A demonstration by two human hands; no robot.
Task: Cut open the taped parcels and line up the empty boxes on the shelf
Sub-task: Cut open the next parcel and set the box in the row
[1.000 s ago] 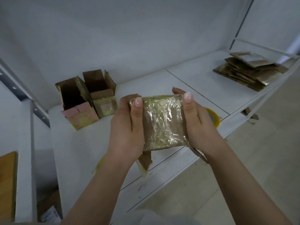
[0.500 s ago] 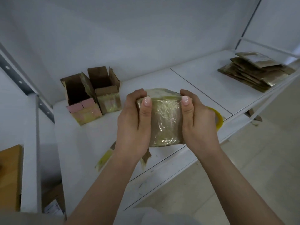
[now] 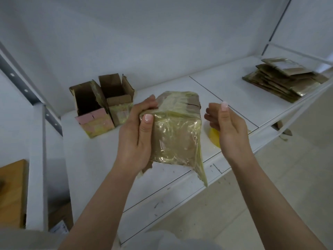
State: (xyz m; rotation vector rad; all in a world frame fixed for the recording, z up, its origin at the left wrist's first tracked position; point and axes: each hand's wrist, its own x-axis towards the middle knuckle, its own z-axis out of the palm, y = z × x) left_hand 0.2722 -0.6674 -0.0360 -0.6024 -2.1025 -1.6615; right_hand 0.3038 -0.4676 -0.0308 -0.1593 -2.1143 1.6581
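Shelf (image 3: 180,87) edge runs on a slant from near left to far right, and the taped parcel (image 3: 177,130) hangs over it, above the near part of the white board. Left hand (image 3: 135,139) is wrapped around the parcel's left side, thumb on the near face and fingers curled over the top left corner. Right hand (image 3: 228,130) stands just right of the parcel, apart from it, fingers loosely curled and holding nothing. A loose strip of tape (image 3: 201,172) trails off the parcel's lower right corner, past the shelf edge.

Open board lies between the hands and the wall, and between the parcel and the far-right stack. On the far left, 2 opened boxes (image 3: 102,105) stand side by side and touching, flaps up, close to the wall. A stack of flattened cardboard (image 3: 282,80) sits at the far right end, near the shelf edge. Something yellow (image 3: 214,138) lies on the board, partly hidden behind the right hand; what it is cannot be told. A white upright post (image 3: 36,159) bounds the shelf on the left, with a wooden surface (image 3: 12,192) beyond it. Pale floor (image 3: 270,177) shows below on the right.

Half a second ago both hands clasped the parcel, 1 on each side; the right has since let go and moved off rightward, while the left keeps its grip. The parcel's top face now tips more toward the camera.
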